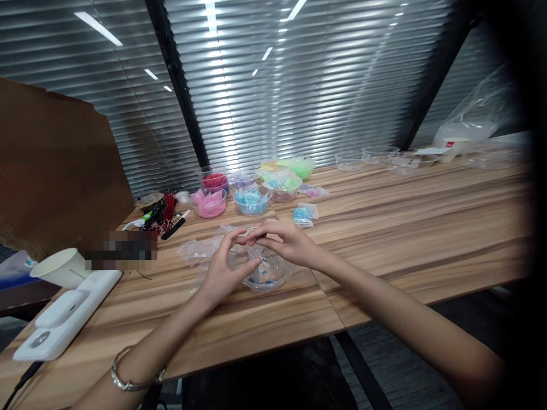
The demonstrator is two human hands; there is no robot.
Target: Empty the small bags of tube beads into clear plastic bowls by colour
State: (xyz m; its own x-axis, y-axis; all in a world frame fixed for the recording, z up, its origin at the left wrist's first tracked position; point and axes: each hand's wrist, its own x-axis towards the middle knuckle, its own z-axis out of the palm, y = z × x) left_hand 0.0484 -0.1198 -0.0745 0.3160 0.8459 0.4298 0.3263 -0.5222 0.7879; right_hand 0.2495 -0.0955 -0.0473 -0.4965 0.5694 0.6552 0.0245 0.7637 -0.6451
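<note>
Above a clear plastic bowl [265, 283] with a few small blue pieces in it, my two hands come together at the fingertips. My left hand [224, 267] is curved, its fingers bent and its thumb reaching over the bowl. From the right, my right hand [284, 242] pinches its fingers at the same spot. A see-through film seems to hang below the fingertips, but what they hold is too small and clear to make out. Clear plastic bags [199, 249] lie left of the bowl. A small bag of blue beads [303, 214] rests behind my right hand.
Bowls of pink bags [209, 204], blue bags [252, 200] and green bags [301, 167] stand at the back. Further right are clear bowls [350, 161]. At left are a white charger [70, 316], a paper cup [64, 267], red cords [168, 208] and a cardboard sheet [55, 171].
</note>
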